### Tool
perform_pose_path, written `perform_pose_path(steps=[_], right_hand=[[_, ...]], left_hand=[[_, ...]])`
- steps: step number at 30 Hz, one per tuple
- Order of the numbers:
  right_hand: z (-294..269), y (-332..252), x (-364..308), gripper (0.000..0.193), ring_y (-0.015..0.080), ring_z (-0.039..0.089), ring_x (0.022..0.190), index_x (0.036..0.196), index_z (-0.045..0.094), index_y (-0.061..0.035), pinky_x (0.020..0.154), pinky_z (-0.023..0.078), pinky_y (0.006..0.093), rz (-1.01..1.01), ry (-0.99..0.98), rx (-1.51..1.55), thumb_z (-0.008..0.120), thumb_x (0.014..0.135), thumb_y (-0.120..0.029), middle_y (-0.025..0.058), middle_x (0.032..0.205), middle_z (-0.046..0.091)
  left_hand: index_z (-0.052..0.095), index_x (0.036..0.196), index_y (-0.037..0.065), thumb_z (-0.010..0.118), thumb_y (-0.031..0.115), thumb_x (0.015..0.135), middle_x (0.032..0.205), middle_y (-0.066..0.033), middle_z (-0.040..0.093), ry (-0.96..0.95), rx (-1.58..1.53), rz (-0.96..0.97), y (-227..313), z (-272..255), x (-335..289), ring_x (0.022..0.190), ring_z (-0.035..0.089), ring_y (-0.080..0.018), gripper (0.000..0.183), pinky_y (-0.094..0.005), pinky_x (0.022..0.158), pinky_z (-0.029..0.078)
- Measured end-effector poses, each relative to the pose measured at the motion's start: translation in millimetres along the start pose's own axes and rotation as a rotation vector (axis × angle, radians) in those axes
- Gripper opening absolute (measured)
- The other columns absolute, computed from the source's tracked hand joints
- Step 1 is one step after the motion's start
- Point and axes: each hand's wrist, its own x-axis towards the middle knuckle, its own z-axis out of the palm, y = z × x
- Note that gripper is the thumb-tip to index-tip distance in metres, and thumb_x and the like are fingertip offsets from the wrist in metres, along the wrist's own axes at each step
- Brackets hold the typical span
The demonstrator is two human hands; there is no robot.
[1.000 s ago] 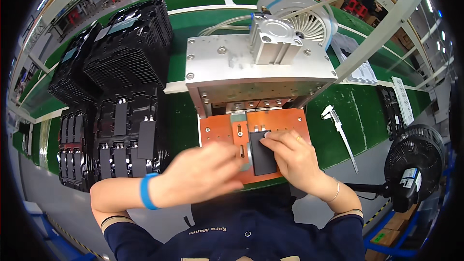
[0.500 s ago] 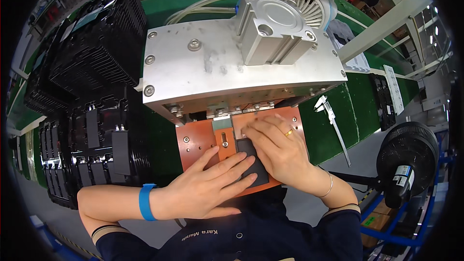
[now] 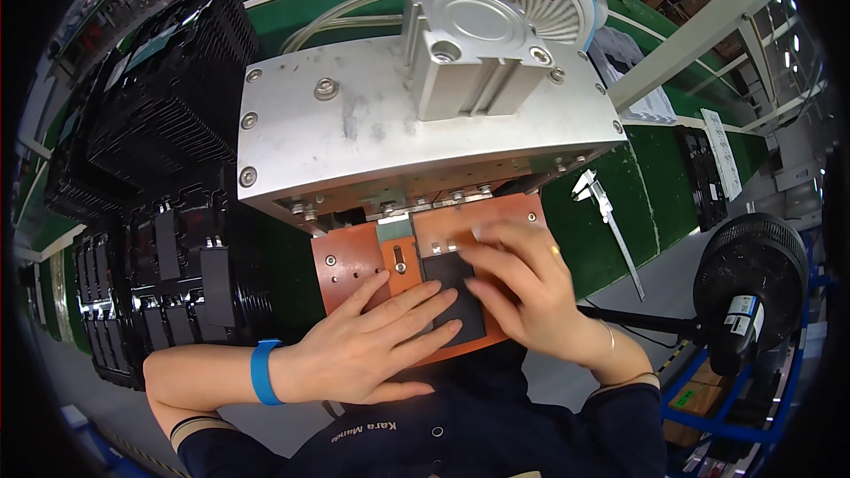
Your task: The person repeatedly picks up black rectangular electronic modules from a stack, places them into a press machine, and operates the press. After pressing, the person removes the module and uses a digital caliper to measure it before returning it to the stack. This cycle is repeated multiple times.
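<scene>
A dark grey flat rectangular piece, which looks like a pouch battery cell, lies on the orange-brown fixture plate. Small silvery tabs show at its far end. My left hand is open, its spread fingers resting flat across the cell and a slotted orange block to its left. Over the cell's right side, my right hand is open with bent fingers, thumb and forefinger apart and nothing visible between them. It is slightly blurred. The left fingers hide part of the cell.
A silver press with a cylinder on top stands just beyond the plate. Black trays are stacked at left; a nearer tray holds several similar dark pieces. A caliper lies at right, near a black fan.
My right hand has lifted and drawn back to the right from the tab end, its fingers spreading, uncovering the tabs. My left hand stays on the cell. The view has shifted slightly.
</scene>
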Motion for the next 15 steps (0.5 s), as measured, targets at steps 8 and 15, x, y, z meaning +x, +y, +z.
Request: perform_pose_path(steps=[8, 15], right_hand=[[0, -11, -31, 0.037, 0.032, 0.061, 0.113, 0.106, 0.067, -0.0033, 0.092, 0.053, 0.0407, -0.105, -0.174, 0.03, 0.078, 0.076, -0.021, 0.0155, 0.122, 0.06], [7, 1, -6, 0.035, 0.0332, 0.063, 0.11, 0.103, 0.067, -0.0004, 0.091, 0.054, 0.04, -0.134, -0.125, -0.024, 0.078, 0.074, -0.017, 0.0176, 0.118, 0.062]], left_hand=[[0.057, 0.132, 0.014, 0.06, 0.059, 0.083, 0.145, -0.0152, 0.043, 0.01, -0.07, -0.036, -8, 0, -5, 0.136, 0.037, -0.0354, 0.066, -0.0574, 0.11, 0.022], [0.057, 0.132, 0.014, 0.054, 0.064, 0.084, 0.145, -0.016, 0.043, 0.034, -0.013, -0.072, -24, -4, 1, 0.136, 0.035, -0.0385, 0.07, -0.0586, 0.112, 0.018]])
